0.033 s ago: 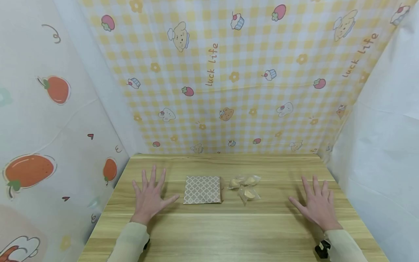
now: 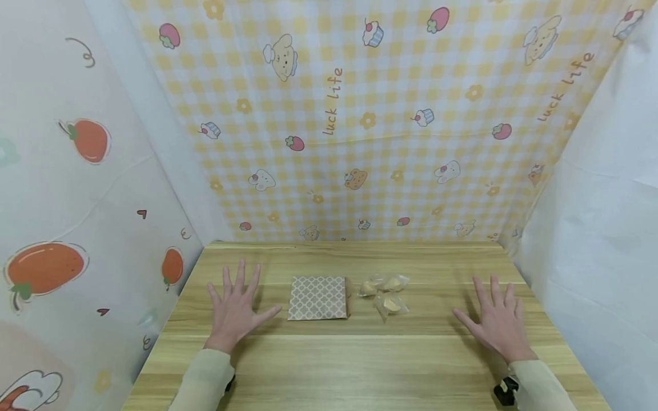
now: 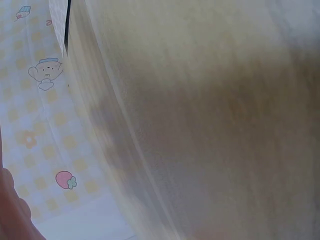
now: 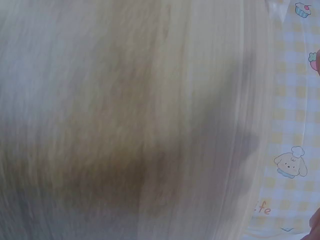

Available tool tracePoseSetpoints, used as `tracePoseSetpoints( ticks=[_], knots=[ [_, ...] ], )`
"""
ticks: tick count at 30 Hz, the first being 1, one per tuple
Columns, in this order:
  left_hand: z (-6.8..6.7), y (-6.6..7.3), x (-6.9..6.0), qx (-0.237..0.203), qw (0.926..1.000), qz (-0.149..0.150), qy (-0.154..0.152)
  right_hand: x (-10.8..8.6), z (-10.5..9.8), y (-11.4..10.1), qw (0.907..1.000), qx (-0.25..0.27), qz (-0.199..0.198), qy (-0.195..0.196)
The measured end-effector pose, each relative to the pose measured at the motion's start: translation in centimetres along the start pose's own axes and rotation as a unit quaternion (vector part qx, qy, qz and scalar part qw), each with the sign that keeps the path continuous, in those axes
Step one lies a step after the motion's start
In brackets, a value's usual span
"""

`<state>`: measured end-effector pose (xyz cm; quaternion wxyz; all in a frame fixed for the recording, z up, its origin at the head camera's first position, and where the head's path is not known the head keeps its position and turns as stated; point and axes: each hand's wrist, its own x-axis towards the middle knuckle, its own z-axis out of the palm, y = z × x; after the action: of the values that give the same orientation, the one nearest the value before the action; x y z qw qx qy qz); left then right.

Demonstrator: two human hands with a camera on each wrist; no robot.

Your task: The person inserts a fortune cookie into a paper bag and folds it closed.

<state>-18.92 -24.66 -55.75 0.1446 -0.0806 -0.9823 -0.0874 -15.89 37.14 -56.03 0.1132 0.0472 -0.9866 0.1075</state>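
On the wooden table lies a flat packet [image 2: 317, 298], grey with a white lattice pattern and a brown right edge; it looks like a folded paper bag. To its right, three small clear wrappers [image 2: 392, 303] sit close together, each with a tan, curved piece inside. My left hand [image 2: 235, 314] is spread left of the patterned packet, its thumb pointing towards it but apart. Farther right, my right hand [image 2: 498, 325] has its fingers spread, well away from the wrappers. Both hands hold nothing and cast shadows on the tabletop.
The wooden table [image 2: 360, 371] meets a yellow-checked cloth wall [image 2: 390, 154] at its back edge. White sheets stand on both sides, the left one [image 2: 123, 188] printed with fruit. Dark devices show at both wrists, the right one [image 2: 506, 391] more plainly.
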Motion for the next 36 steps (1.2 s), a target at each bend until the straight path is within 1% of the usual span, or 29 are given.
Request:
tracePoseSetpoints(
  ticks=[9,11,15,17,21,25,27,32,36],
  knots=[
    [0.0,-0.1,-0.4,-0.014,0.9999,0.001,0.003,-0.1,-0.2,-0.1,0.9995,0.031,-0.009,0.005],
    [0.1,-0.2,-0.5,-0.015,0.9999,0.002,0.001,0.1,-0.2,-0.3,0.9991,0.036,-0.019,0.016],
    [0.2,-0.1,-0.5,-0.011,0.9999,0.004,0.002,0.7,-0.3,-1.2,0.9964,0.046,-0.051,0.05],
    [0.2,-0.1,-0.6,-0.008,1.0,0.005,0.002,1.0,-0.4,-1.8,0.995,0.054,-0.062,0.056],
    [0.2,0.0,-0.6,-0.007,0.9999,0.006,-0.005,1.5,-0.5,-3.0,0.9929,0.079,-0.067,0.059],
    [0.1,0.2,-0.3,-0.014,0.9998,0.008,-0.011,2.6,-0.5,-4.3,0.9901,0.089,-0.083,0.07],
    [0.1,0.3,0.0,-0.018,0.9997,0.01,-0.016,3.2,-0.6,-5.1,0.9889,0.095,-0.092,0.067],
    [0.2,0.9,0.2,-0.028,0.9991,0.019,-0.026,4.6,-0.5,-7.3,0.9836,0.104,-0.132,0.066],
    [0.5,1.6,0.5,-0.033,0.9987,0.025,-0.031,5.7,-0.4,-9.8,0.9778,0.114,-0.165,0.059]
  ],
)
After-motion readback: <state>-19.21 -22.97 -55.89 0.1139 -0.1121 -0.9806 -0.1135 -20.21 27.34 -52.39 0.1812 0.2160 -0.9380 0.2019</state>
